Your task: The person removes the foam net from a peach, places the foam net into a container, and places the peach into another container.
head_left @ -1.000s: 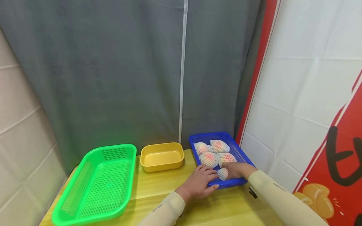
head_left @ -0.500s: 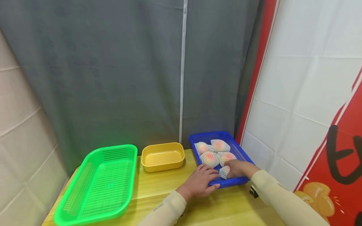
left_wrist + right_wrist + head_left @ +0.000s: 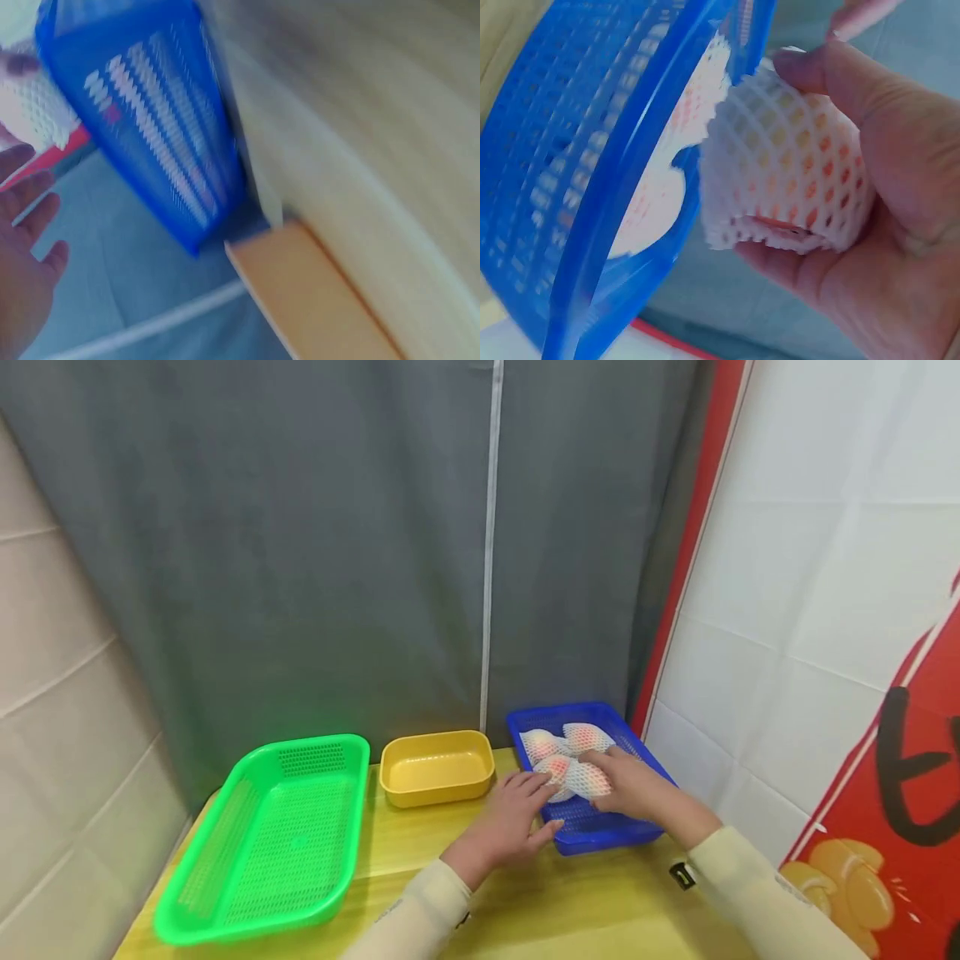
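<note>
My right hand [image 3: 637, 787] grips a red-and-yellow fruit in a white foam net [image 3: 787, 161], thumb on one side and fingers round the other. In the right wrist view this fruit is up by the rim of the blue basket [image 3: 622, 165]. More netted fruits [image 3: 542, 745] lie inside the basket; the held one overlaps them in the head view. My left hand [image 3: 501, 822] hovers at the basket's left side with its fingers spread, its fingertips overlapping a netted fruit in the head view. In the left wrist view those fingers [image 3: 34, 217] hold nothing.
A yellow tub [image 3: 437, 768] stands left of the blue basket, against the grey curtain [image 3: 300, 568]. A large green basket [image 3: 292, 852] fills the left of the wooden table [image 3: 405, 847]. White panels [image 3: 787, 610] close off the right side.
My right hand has lifted the front fruit up and away from the basket's near end. My left hand has come off the basket's near left rim and raised its fingers.
</note>
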Action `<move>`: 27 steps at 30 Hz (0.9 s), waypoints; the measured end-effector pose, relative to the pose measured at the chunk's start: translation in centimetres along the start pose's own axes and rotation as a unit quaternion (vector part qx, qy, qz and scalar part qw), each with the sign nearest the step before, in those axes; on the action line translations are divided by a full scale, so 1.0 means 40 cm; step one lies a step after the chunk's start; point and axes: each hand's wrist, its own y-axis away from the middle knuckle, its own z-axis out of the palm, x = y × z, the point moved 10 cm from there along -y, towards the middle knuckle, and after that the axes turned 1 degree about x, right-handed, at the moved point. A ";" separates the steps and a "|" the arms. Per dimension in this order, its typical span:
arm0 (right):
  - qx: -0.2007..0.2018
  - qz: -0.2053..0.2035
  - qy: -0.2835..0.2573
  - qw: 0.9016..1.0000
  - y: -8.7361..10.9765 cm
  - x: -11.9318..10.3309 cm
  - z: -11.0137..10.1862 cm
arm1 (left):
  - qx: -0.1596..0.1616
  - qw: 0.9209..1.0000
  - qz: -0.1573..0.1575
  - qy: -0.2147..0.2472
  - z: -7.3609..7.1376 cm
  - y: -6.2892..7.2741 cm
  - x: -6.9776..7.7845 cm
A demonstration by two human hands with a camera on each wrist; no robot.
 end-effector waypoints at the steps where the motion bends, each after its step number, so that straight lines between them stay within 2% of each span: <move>1: 0.014 -0.011 0.001 1.000 -0.001 -0.018 -0.005 | 0.005 1.000 -0.014 -0.006 -0.019 0.011 -0.019; 6: 0.050 -0.048 -0.005 0.998 -0.001 -0.107 -0.012 | 0.028 0.995 -0.092 -0.012 -0.087 0.088 -0.113; 10: 0.060 -0.072 -0.011 0.996 0.003 -0.179 0.002 | 0.048 0.988 -0.149 0.000 -0.104 0.166 -0.168; 14: 0.055 -0.105 -0.012 0.993 -0.001 -0.254 0.036 | 0.063 0.979 -0.191 0.025 -0.111 0.240 -0.204; 17: 0.051 -0.137 -0.013 0.989 -0.010 -0.308 0.065 | 0.079 0.971 -0.220 0.059 -0.115 0.282 -0.225; 20: 0.047 -0.162 -0.015 0.986 -0.017 -0.353 0.094 | 0.099 0.959 -0.246 0.101 -0.118 0.313 -0.242; 23: 0.042 -0.172 -0.016 0.984 -0.021 -0.380 0.122 | 0.113 0.943 -0.273 0.151 -0.110 0.334 -0.254; 25: 0.042 -0.178 -0.019 0.983 -0.023 -0.393 0.138 | 0.127 0.930 -0.288 0.189 -0.105 0.346 -0.259; 27: 0.044 -0.186 -0.023 0.981 -0.026 -0.403 0.155 | 0.139 0.912 -0.304 0.237 -0.095 0.358 -0.265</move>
